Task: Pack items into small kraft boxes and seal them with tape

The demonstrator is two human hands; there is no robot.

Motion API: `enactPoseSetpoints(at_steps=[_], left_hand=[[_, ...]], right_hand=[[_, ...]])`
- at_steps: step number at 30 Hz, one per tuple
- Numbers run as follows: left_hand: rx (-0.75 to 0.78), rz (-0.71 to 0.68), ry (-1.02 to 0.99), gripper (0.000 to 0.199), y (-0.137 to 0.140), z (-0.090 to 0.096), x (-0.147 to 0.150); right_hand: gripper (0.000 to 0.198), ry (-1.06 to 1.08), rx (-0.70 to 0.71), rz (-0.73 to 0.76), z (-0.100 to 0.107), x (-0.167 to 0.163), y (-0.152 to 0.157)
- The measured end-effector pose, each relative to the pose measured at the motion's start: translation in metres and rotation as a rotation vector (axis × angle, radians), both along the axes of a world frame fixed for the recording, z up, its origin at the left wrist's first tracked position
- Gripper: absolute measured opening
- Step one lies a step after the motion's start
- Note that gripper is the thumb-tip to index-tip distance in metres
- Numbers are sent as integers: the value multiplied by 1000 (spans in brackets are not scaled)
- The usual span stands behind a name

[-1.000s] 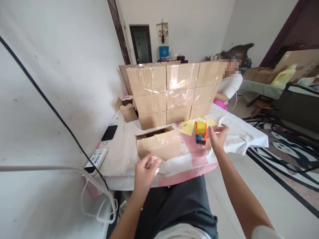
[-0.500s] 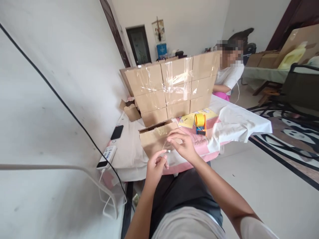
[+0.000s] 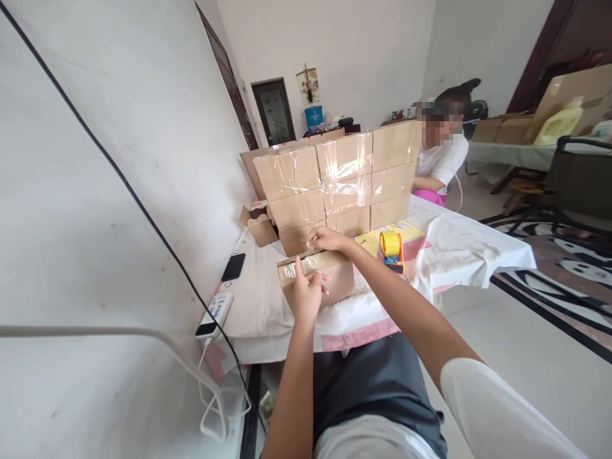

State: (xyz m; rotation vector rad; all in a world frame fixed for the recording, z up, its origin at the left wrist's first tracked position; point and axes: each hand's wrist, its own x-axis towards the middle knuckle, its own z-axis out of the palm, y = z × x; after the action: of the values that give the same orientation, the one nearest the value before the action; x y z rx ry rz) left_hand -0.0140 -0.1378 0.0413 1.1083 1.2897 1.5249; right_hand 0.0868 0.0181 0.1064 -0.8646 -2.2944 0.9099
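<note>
A small cardboard box [image 3: 337, 280] lies on the cloth-covered table in front of me, with shiny clear tape [image 3: 288, 273] along its upper edge. My left hand [image 3: 308, 296] is at the box's front, thumb and index finger raised against the taped edge and the other fingers spread. Over the box's far top edge, my right hand [image 3: 329, 240] has its fingertips pinched together; whatever is between them is too small to make out. To the right stands a tape dispenser [image 3: 393, 252] with a yellow roll, beside a yellow printed sheet [image 3: 370, 242].
A tall stack of taped cardboard boxes [image 3: 347, 172] rises just behind the small box. An opened box [image 3: 261, 226], a phone [image 3: 233, 267] and a power strip [image 3: 217, 312] lie along the left wall. A black cable [image 3: 143, 210] hangs there. Another person [image 3: 442, 153] sits behind the table.
My right hand has moved forward and left, over the box's far edge. My left hand has gone from in front of the box up to its taped edge. The view has shifted slightly.
</note>
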Motion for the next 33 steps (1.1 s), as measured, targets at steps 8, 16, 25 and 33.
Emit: enactPoseSetpoints(at_steps=[8,16,25,33], left_hand=[[-127,160,182,79,2,-16,-8],[1,287,406,72,-8,-49,-14],[31,327,729,66,-7,-89,-5],[-36,263,980,73,-6,-115,3]], right_hand=[[19,-186,54,-256,-18,-10,-11],[62,-359,38,-509,-5,-13,-10],[47,-356,-164,-483,-19,1,-2],[42,-68,-121,-600,-58,48,51]])
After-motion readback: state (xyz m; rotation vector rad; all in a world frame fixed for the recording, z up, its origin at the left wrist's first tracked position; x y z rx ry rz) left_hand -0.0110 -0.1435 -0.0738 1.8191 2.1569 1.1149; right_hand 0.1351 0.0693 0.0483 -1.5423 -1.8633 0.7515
